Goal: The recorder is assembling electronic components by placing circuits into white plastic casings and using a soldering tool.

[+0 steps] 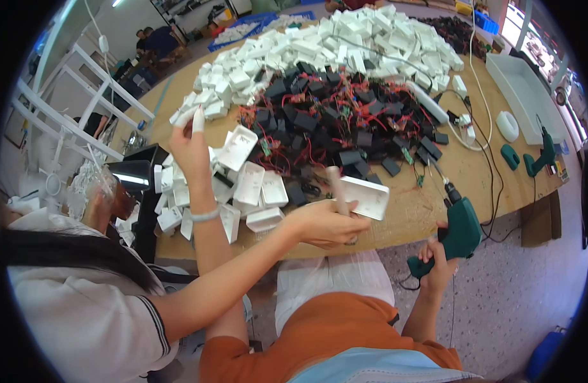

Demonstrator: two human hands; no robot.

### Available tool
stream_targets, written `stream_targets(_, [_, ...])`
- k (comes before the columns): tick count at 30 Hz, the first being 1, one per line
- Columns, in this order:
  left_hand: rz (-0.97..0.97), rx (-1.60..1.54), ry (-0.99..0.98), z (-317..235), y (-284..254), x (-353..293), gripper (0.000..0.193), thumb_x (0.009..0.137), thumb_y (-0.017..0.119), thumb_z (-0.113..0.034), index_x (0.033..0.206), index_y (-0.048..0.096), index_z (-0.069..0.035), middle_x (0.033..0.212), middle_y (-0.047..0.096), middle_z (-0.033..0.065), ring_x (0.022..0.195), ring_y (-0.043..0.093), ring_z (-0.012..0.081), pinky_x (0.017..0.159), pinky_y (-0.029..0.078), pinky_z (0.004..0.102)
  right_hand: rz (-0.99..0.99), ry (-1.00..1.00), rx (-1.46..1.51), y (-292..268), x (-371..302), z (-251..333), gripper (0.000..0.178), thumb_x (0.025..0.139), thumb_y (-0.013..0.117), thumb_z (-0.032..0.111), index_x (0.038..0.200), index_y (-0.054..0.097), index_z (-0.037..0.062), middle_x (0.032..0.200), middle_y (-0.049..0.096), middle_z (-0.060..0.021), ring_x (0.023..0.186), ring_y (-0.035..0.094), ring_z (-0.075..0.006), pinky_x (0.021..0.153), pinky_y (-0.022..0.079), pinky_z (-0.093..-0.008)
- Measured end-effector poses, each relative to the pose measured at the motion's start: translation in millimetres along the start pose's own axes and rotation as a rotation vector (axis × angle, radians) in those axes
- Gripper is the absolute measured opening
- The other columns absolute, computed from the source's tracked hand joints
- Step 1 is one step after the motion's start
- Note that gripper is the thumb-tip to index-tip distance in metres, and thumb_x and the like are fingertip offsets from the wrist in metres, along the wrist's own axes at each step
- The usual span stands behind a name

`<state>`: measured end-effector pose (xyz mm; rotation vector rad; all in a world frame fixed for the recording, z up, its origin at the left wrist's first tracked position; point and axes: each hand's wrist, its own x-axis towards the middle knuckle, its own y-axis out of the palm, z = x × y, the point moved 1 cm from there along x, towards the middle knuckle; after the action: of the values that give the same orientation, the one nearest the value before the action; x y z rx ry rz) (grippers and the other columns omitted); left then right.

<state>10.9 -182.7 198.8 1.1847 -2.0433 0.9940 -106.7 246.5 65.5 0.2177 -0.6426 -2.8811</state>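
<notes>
My left hand [190, 152], with white covers on its fingertips and a band on the wrist, reaches to the left edge of a heap of white plastic cases [294, 48]. Its fingers look apart; whether they touch a case cannot be made out. In my right hand [437, 258] is a green electric screwdriver [458, 230], held by its handle at the table's front edge, bit pointing up and away. Between my hands, a co-worker's hand [329, 223] crosses over my left forearm and holds an open white case [365, 198].
Black battery-like blocks with red wires [332, 115] form a pile mid-table. Loose white cases [250, 182] lie nearer. At right are a white tray [524, 102], another green screwdriver [542, 153], a white ring-shaped roll [507, 126] and trailing cables. A co-worker sits close at my left.
</notes>
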Motion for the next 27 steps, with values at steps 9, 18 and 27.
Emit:
stream_targets(9, [-0.174,-0.325,-0.253,9.8,60.4,1.6,0.022,0.096,0.069,-0.01,0.113,0.072,0.003,0.098,0.072,0.003,0.084,0.062,0.0068,0.072,0.048,0.0207,-0.051,-0.046,-0.004,-18.1,-11.7,11.9,0.039,0.09,0.061,0.003,0.128,0.054,0.002,0.067,0.042,0.0011,0.055,0.04,-0.0088,0.055,0.037,-0.0259])
stream_targets(18, [0.337,0.147,0.059,18.0,127.4,-65.2,0.012,0.091,0.07,-0.013,0.1,0.074,-0.007,0.085,0.064,0.0116,0.071,0.063,0.0281,0.063,0.049,0.0375,-0.08,-0.113,-0.012,-38.0,-30.1,14.9,0.038,0.089,0.061,0.003,0.127,0.055,-0.0005,0.069,0.044,-0.0001,0.054,0.041,-0.0092,0.054,0.037,-0.0262])
stream_targets(27, [-0.185,0.141,-0.019,-3.5,41.4,-98.3,0.015,0.092,0.072,-0.006,0.106,0.076,-0.007,0.084,0.061,0.0005,0.067,0.051,0.0068,0.057,0.04,0.0237,-0.025,-0.108,-0.276,-50.5,-52.7,-9.5,0.04,0.086,0.058,-0.007,0.125,0.056,-0.0024,0.075,0.053,-0.0014,0.056,0.046,-0.0072,0.054,0.041,-0.0242])
